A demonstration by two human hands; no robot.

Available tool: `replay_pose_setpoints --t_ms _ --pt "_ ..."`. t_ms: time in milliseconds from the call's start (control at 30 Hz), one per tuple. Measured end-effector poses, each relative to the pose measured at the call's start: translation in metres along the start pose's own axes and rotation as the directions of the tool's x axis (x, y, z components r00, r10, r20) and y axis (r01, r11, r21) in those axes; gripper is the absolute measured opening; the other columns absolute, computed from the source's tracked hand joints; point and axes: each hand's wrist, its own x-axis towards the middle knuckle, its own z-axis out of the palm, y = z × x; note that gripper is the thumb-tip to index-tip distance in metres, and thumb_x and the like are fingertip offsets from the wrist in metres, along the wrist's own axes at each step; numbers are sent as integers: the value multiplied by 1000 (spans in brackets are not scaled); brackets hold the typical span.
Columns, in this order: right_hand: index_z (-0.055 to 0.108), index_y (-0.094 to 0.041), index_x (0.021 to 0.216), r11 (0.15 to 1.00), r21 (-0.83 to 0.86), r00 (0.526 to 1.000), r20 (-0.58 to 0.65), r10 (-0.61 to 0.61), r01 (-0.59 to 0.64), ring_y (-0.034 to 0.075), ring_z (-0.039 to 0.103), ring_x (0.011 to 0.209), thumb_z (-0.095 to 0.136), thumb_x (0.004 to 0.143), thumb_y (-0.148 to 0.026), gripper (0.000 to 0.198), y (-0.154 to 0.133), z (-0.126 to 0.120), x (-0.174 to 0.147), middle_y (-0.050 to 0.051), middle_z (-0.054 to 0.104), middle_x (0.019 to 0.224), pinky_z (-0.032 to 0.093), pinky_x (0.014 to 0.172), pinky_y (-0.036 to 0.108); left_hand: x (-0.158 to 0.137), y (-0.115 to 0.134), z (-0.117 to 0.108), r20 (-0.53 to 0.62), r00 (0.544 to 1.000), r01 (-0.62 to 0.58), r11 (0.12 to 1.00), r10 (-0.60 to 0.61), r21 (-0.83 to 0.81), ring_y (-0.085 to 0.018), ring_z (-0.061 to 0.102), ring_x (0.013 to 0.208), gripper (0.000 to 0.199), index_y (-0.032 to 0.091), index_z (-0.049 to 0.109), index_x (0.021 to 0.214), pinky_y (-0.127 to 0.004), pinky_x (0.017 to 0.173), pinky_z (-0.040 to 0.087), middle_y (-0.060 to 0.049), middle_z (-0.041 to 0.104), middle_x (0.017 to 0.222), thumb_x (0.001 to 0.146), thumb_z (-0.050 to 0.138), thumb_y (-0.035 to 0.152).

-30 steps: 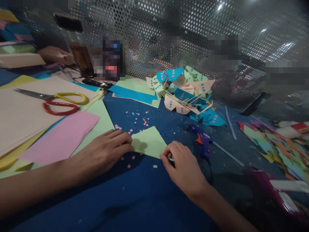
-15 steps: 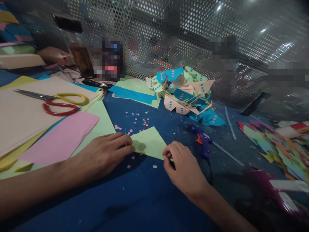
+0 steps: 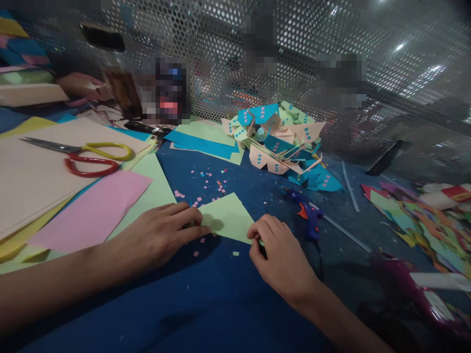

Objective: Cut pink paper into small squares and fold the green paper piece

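Observation:
A small light green paper piece [image 3: 228, 218] lies flat on the blue table cover [image 3: 206, 299] in front of me. My left hand [image 3: 158, 238] rests palm down with its fingertips pressing the paper's left corner. My right hand [image 3: 279, 255] pinches the paper's lower right corner between thumb and fingers. Tiny pink and green paper squares [image 3: 209, 179] are scattered around the sheet.
Scissors [image 3: 81, 152] with yellow and red handles lie on a stack of coloured paper sheets [image 3: 55, 196] at left. A pile of folded paper pieces [image 3: 283, 142] sits by the perforated metal wall [image 3: 301, 59]. A blue glue gun [image 3: 307, 213] lies right of my hand; paper scraps [image 3: 419, 220] far right.
Both hands stay on the green paper; my left fingers have slid slightly along its left corner, and my right hand has shifted a little toward me.

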Motion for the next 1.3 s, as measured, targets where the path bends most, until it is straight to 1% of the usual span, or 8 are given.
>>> replay_pose_setpoints --t_ms 300,567,867,1100,1300 --pt "52 -21 85 999 35 1000 5 -8 8 20 52 87 44 77 -2 22 2 -1 0 3 57 91 37 76 35 -1 0 3 -25 999 32 999 -32 -5 -20 58 84 33 23 65 114 -32 71 50 -7 64 100 95 42 9" --pt "50 -21 85 999 39 1000 9 -27 27 20 51 87 41 71 1 28 3 -1 0 3 58 92 37 74 35 0 0 -1 -25 999 24 1000 -24 -12 -19 59 84 33 22 66 111 -31 72 51 -6 65 99 95 41 9" --pt "50 -21 86 997 75 999 23 -33 32 20 50 89 39 66 3 33 4 -3 2 3 57 93 38 76 34 -1 -1 1 -17 999 27 1000 -27 -2 -20 59 85 33 23 65 113 -33 73 51 -6 65 100 94 43 8" --pt "51 -21 87 996 69 998 -4 -56 56 20 51 89 40 67 4 34 5 -1 1 3 58 93 39 76 34 1 0 0 -25 999 22 1000 -22 -4 -20 59 83 31 22 66 111 -32 72 52 -7 65 99 95 42 10" --pt "52 -21 87 996 72 998 -5 -59 59 20 51 88 40 68 4 33 5 -1 -1 3 57 93 39 76 34 -2 -1 2 -25 999 42 999 -43 -13 -19 60 85 32 24 66 113 -32 72 52 -7 65 100 95 44 11"
